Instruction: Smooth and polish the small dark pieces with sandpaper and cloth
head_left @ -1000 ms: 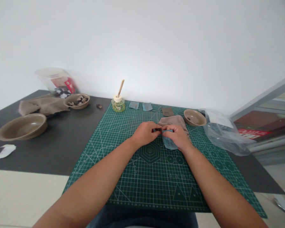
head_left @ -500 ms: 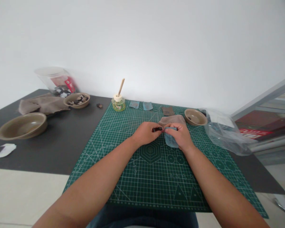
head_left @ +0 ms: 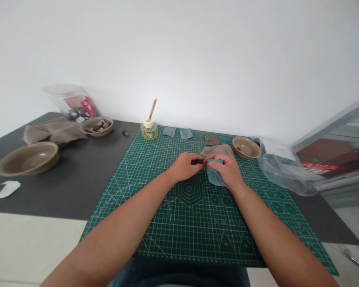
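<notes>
My right hand (head_left: 229,170) is closed on a small blue packet (head_left: 215,175) with faint print on it, which hangs from the fingers over the green cutting mat (head_left: 155,223). Close beside it, my left hand (head_left: 184,166) is pinched shut, its fingertips meeting those of the right at the packet's upper left. A dark patch shows within the left fingers; whether it is an object or shadow is unclear. Just behind both hands lies a folded brownish cloth (head_left: 217,150).
Two flat blue packets (head_left: 186,133) and a brown square (head_left: 212,139) lie along the mat's back edge. A diffuser bottle (head_left: 149,130) stands back left. Right are a bowl (head_left: 247,148) and a clear plastic bag (head_left: 283,171). Left are a bowl of dark pieces (head_left: 97,126) and another bowl (head_left: 28,159).
The black piece that showed between my left fingers is no longer plainly visible. The packet's upper edge in my right hand shows more openly. Both hands stay in nearly the same place.
</notes>
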Demonstrator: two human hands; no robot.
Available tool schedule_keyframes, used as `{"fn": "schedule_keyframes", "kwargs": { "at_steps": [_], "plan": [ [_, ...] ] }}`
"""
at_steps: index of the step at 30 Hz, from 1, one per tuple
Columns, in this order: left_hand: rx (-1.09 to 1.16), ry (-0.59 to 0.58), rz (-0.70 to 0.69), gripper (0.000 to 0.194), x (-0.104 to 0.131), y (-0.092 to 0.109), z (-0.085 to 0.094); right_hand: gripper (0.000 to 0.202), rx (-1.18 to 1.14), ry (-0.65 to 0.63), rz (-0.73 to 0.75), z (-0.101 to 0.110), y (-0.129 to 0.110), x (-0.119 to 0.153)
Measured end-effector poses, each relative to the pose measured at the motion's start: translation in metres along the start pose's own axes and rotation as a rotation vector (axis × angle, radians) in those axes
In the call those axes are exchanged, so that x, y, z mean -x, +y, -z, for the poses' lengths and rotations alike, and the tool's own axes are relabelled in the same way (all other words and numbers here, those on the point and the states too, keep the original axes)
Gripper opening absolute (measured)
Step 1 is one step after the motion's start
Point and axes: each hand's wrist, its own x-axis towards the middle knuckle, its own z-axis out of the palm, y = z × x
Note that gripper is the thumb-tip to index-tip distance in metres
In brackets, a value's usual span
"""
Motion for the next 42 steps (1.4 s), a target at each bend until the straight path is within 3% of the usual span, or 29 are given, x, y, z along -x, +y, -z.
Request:
{"fn": "schedule_keyframes", "kwargs": {
  "at_steps": [9,14,22,26,31,42],
  "plan": [
    [0.285,0.045,0.056,0.02,0.0,0.007,0.002,0.018,0.076,0.002,0.001,0.0,-0.001,0.001],
    [0.555,0.173,0.144,0.014,-0.002,0.007,0.007,0.021,0.08,0.0,0.005,-0.001,-0.004,0.001],
    [0.764,0.357,0.153,0.022,0.001,0.008,0.013,0.022,0.097,-0.004,0.018,0.0,0.001,0.0],
    [0.875,0.371,0.158,0.022,0.0,0.009,0.013,0.022,0.106,-0.001,0.014,0.0,0.001,0.001],
    [1.061,0.374,0.222,0.036,-0.002,0.01,0.018,0.016,0.135,0.001,-0.001,0.0,-0.001,0.001],
    [0.984,0.369,0.271,0.025,-0.002,0.011,0.014,0.014,0.23,-0.017,0.008,-0.001,-0.004,0.002]
  ]
}}
